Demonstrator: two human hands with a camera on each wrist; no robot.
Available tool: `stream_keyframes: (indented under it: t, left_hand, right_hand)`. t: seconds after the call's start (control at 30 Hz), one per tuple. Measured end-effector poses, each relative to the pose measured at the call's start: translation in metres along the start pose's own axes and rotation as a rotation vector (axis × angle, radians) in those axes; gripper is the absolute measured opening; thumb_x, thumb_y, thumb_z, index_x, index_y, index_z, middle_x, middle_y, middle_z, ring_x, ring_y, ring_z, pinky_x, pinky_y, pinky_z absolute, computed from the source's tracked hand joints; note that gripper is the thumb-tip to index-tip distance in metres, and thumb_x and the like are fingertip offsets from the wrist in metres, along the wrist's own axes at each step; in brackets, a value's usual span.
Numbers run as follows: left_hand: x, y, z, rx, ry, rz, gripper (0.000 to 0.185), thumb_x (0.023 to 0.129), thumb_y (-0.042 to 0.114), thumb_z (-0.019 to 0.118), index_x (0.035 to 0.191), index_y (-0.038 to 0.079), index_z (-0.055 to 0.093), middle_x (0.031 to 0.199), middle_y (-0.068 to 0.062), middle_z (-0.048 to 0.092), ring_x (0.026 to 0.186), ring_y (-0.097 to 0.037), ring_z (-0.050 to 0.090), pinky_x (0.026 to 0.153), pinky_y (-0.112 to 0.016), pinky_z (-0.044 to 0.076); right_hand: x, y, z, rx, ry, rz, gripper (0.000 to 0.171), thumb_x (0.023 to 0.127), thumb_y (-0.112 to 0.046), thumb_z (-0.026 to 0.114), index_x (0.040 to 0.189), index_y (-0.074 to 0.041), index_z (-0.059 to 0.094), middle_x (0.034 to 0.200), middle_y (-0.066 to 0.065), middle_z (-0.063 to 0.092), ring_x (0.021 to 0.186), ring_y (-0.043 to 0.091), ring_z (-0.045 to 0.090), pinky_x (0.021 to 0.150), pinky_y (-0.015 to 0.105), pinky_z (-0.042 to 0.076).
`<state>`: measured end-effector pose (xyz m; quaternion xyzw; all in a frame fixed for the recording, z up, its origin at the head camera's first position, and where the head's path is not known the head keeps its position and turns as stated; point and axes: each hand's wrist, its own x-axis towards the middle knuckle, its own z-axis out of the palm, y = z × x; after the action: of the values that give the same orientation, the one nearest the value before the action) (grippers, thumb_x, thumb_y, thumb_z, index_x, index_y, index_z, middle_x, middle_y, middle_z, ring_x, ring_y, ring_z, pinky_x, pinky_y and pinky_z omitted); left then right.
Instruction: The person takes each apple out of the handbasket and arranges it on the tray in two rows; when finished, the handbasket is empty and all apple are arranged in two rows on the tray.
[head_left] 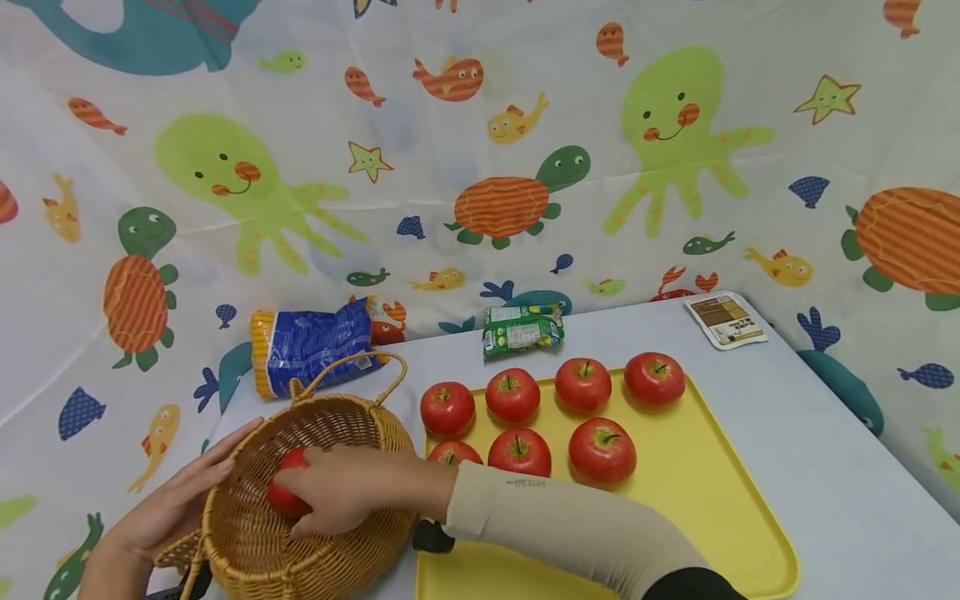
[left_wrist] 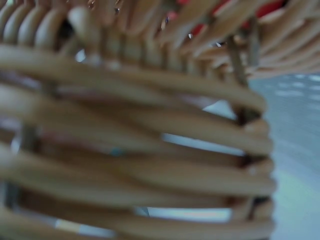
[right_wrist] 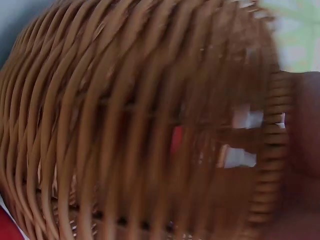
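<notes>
My left hand lies flat against the outer left wall of the wicker basket, fingers straight and relaxed along the rim, so this grip is released and only steadies the weave. The left wrist view shows nothing but blurred wicker strands close up, with a hint of red behind them near the top.

Inside the basket my right hand reaches in over the right rim, its fingers and thumb curled round a red apple; this grip is grasping the apple, which sits low within the basket, near its left inner wall. The right wrist view is filled with the basket's weave, and a small patch of red shows through the gaps. The basket's handle arches up at the far side.

Behind the basket a blue snack bag lies on its side at the back of the counter, against the sea-creature cloth.

Just right of the basket, touching or almost touching it, a yellow tray rests on the counter. It carries seven apples in two rows: four at the back and three nearer me, the leftmost of the near row partly hidden by my sleeve, which crosses the tray's near left corner.

Beyond the tray lies a green packet, and further right a small brown-and-white card at the counter's far edge.
</notes>
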<state>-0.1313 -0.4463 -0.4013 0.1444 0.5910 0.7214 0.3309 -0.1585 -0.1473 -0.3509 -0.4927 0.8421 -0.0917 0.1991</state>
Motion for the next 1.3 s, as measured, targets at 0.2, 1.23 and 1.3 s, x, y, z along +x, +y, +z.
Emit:
stream_keyframes:
  t: [0.2, 1.23, 1.3]
  left_hand:
    - [0.002, -0.002, -0.001, 0.027, 0.025, -0.002, 0.059, 0.112, 0.017, 0.013, 0.162, 0.048, 0.012, 0.152, 0.026, 0.041, 0.133, -0.010, 0.050, 0.102, -0.061, 0.047]
    - [0.002, 0.000, -0.006, 0.005, -0.014, 0.021, 0.061, 0.111, 0.015, 0.011, 0.159, 0.048, 0.026, 0.152, 0.024, 0.043, 0.134, -0.011, 0.051, 0.101, -0.056, 0.049]
    - [0.002, 0.000, -0.006, -0.001, -0.016, 0.015, 0.060, 0.111, 0.015, 0.011, 0.159, 0.049, 0.027, 0.152, 0.024, 0.043, 0.134, -0.011, 0.051, 0.101, -0.056, 0.049]
  right_hand:
    - [0.026, 0.001, 0.013, -0.090, -0.043, 0.066, 0.072, 0.095, -0.053, 0.067, 0.157, -0.050, 0.030, 0.158, -0.011, 0.031, 0.133, 0.012, 0.041, 0.103, 0.030, 0.046]
    - [0.057, 0.000, 0.023, -0.267, -0.066, 0.067, 0.066, 0.097, -0.042, 0.068, 0.153, -0.052, 0.034, 0.141, -0.019, 0.050, 0.123, 0.003, 0.052, 0.094, 0.026, 0.048]
    - [0.057, 0.000, 0.024, -0.254, -0.090, 0.069, 0.069, 0.097, -0.041, 0.068, 0.155, -0.052, 0.031, 0.140, -0.020, 0.051, 0.125, 0.001, 0.050, 0.095, 0.026, 0.048]
